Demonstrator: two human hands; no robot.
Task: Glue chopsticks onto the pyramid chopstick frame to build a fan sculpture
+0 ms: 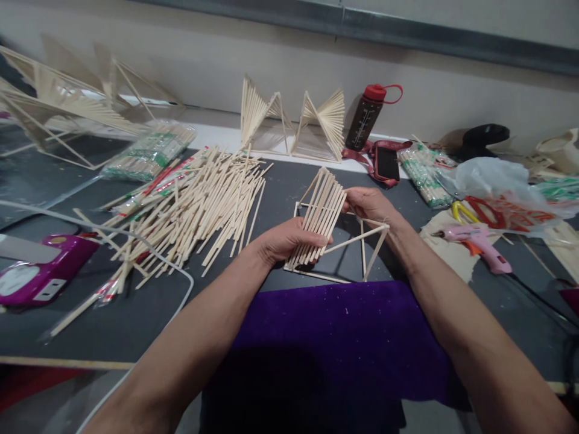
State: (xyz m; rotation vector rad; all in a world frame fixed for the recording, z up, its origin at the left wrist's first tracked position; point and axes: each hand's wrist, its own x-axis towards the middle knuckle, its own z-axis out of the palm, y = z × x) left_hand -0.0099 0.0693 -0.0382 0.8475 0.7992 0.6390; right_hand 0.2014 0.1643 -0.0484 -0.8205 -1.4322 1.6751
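A wooden stick frame rests on the dark table at the middle, with a slanted row of sticks fanned across its left side. My left hand grips the lower part of that row, its thumb lying over the sticks and its other fingers mostly hidden beneath. At the row's upper right edge my right hand has its fingertips closed against the sticks; whether it pinches a single one cannot be made out. The frame's right corner reaches close to my right wrist. A purple cloth lies just below the frame.
Loose sticks are heaped at the left, near a purple power strip and a white cable. Finished stick models, a bottle and a phone are behind. A pink glue gun lies right.
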